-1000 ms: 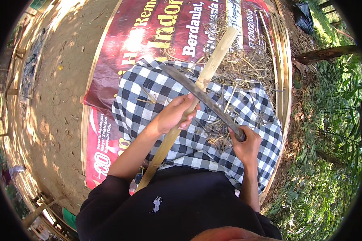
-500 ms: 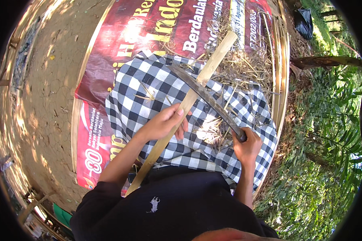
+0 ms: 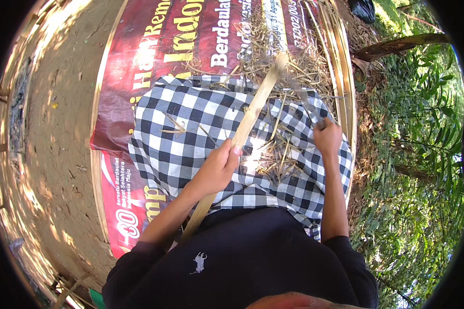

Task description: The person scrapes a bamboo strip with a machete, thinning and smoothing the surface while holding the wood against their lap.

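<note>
My left hand [image 3: 215, 169] is closed around the middle of a long, flat, pale strip of wood or bamboo [image 3: 255, 109]. The strip slants from beside my body up to the far right. In my right hand [image 3: 328, 138] is the dark handle of a long-bladed knife [image 3: 308, 101]. Its blade is smeared by motion and reaches toward the strip's far end; whether it touches there I cannot tell. Under both hands, a black-and-white checked cloth [image 3: 165, 138] spreads over my lap, with thin shavings [image 3: 278, 167] scattered on it.
Beneath the cloth lies a red printed banner [image 3: 111, 116] on a slatted bamboo platform [image 3: 340, 62]. More shavings [image 3: 309, 67] pile up at its far right. Bare cracked earth [image 3: 56, 139] is on the left, green plants [image 3: 412, 154] and a black bag [image 3: 363, 10] on the right.
My right hand has moved up and away from me, carrying the blade from across the strip's middle toward its far end. The strip now sits lower, its near end further behind my arm.
</note>
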Motion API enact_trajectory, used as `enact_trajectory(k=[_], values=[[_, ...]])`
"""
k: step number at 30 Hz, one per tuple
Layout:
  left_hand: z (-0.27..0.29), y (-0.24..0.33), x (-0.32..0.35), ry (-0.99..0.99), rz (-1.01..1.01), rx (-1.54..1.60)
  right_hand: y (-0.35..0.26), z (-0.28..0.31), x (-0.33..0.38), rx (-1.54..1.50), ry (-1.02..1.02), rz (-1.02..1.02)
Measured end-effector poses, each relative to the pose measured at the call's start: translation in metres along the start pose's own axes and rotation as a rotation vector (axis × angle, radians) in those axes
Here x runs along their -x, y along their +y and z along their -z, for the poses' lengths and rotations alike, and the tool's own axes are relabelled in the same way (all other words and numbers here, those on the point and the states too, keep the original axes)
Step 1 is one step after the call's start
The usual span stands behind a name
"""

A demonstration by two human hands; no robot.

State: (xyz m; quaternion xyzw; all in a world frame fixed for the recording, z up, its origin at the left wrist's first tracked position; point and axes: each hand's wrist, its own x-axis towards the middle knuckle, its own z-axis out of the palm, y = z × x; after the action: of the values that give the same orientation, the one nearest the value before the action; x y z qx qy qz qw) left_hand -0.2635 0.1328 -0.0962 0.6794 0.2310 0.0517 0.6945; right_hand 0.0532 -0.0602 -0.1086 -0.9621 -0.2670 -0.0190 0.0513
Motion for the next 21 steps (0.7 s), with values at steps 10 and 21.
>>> enact_trajectory(k=[10, 21], values=[[0.005, 0.002, 0.007, 0.022, 0.052, 0.111, -0.071, 0.068, 0.067, -0.362, 0.0, 0.129], [-0.003, 0.03, 0.015, 0.078, -0.029, -0.155, -0.064, 0.016, 0.038, -0.238, 0.061, 0.606]])
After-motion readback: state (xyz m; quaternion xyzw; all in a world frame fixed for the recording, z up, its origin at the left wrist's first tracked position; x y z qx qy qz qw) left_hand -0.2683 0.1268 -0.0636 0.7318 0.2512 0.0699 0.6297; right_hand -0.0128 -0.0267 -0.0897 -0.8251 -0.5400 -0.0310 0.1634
